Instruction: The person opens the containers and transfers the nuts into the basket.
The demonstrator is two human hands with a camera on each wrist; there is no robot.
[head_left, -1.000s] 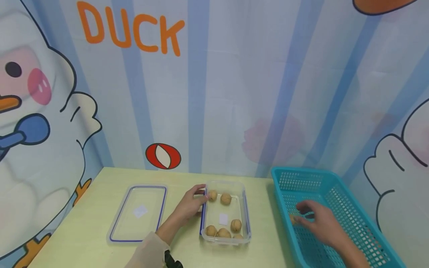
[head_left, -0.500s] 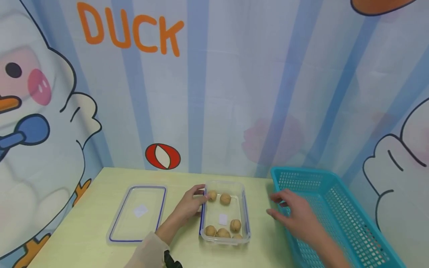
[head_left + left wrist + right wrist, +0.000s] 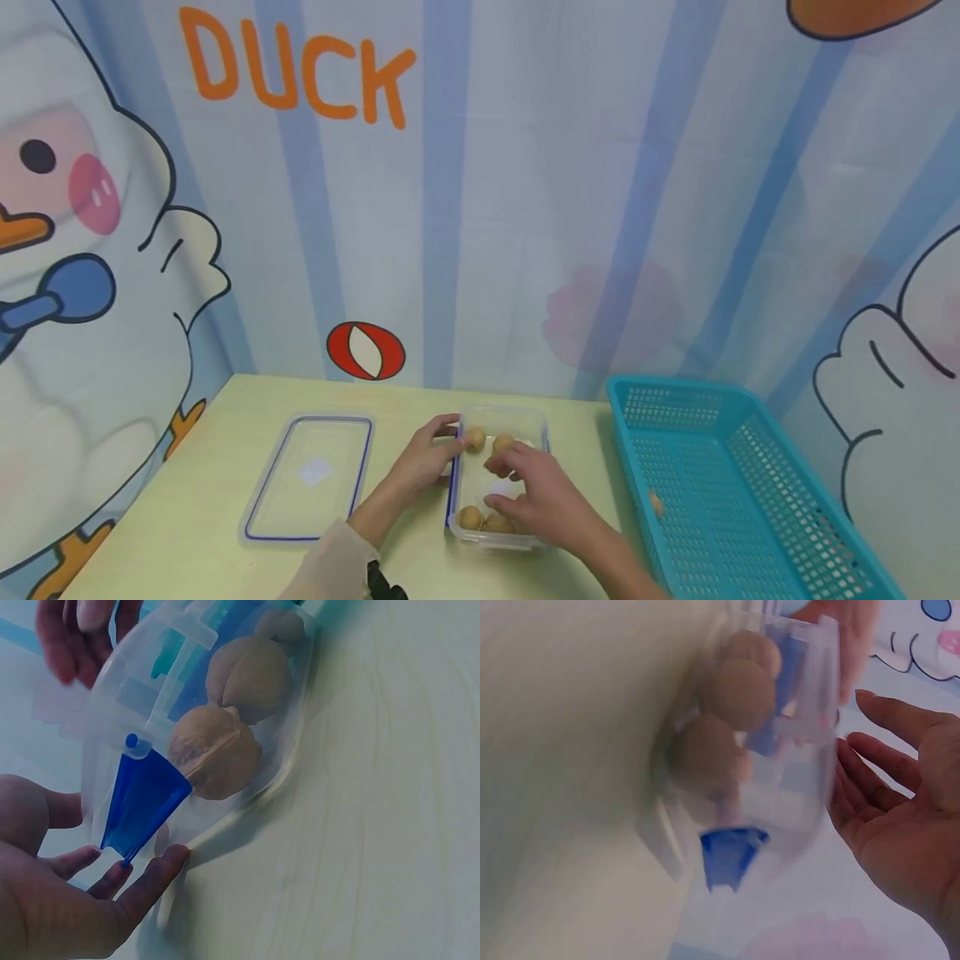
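A clear plastic food container point(image 3: 498, 543) with blue clips stands on the table, several walnuts point(image 3: 498, 523) inside. My left hand point(image 3: 422, 460) grips its left side, thumb at the rim and fingers along the outer wall. In the left wrist view, the fingers point(image 3: 142, 889) come up close to a blue clip point(image 3: 146, 799). Over the container reaches my right hand point(image 3: 546, 493), covering part of the walnuts in the head view. Its thumb and fingers are spread apart, and the right wrist view shows the hand point(image 3: 900, 810) with nothing between them.
On the left lies the container's clear lid point(image 3: 307, 479) with a blue seal. A turquoise basket point(image 3: 750, 492) stands on the right, with one walnut point(image 3: 657, 504) by its left wall. Behind the table hangs a printed duck curtain point(image 3: 502, 208).
My right hand has moved left from inside the basket, across its edge, to above the container. The walnut by the basket wall is now uncovered. My left hand stays in place.
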